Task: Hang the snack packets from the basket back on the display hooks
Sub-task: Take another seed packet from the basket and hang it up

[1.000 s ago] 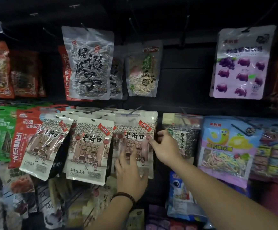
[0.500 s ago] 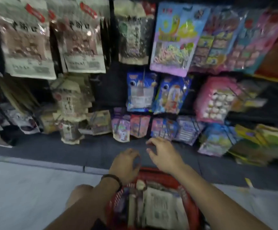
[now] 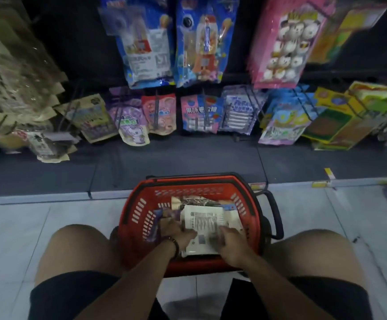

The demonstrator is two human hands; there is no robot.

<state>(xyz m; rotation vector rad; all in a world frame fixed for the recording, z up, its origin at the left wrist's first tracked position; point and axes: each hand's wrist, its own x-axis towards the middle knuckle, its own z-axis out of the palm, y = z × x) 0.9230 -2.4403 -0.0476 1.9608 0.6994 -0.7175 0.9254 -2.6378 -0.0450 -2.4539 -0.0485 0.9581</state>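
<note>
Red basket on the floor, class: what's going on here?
A person crouches over the red shopping basket on the tiled floor below the snack display. The left hand and right hand are inside it, on a white packet; how they grip is too blurred to tell. No packet is lifted out yet.

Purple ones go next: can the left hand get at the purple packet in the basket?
Probably yes: the purple foil packet lies exposed against the red plastic basket's left wall, right beside the left hand.

Pale floor tiles [image 3: 49, 218] are seen below a dark plinth [image 3: 187, 158]. A yellow tag [image 3: 327, 172] is seen at its edge. Black shorts [image 3: 72, 296] are worn.
</note>
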